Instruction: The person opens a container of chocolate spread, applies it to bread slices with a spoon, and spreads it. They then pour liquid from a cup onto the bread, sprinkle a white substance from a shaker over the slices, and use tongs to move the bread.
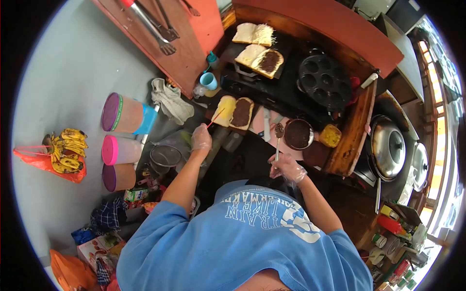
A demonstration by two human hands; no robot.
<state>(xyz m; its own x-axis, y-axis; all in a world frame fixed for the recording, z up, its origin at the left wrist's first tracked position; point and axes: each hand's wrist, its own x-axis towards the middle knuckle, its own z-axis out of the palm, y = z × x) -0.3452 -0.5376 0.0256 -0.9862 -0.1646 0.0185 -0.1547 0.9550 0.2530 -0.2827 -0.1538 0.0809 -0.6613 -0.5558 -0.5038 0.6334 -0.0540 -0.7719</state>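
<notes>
My left hand (201,138), in a clear plastic glove, is closed on a thin red stick-like utensil (215,118) whose end reaches over a bread slice with yellow spread (224,109). Joined to that slice is another one covered in dark brown topping (241,114). My right hand (287,168), gloved too, grips a metal spoon (277,145) with dark brown bits in its bowl. Just right of the spoon stands a round container of dark brown topping (298,134). A knife (266,125) lies on the pink surface between the bread and the spoon.
Two more bread pairs with toppings (258,58) rest on the griddle at the back. A black round-hollow pan (324,80) sits right of them. A yellow tub (330,136) is near the wooden edge (357,145). Blue cup (208,81) and cloth (172,101) lie left.
</notes>
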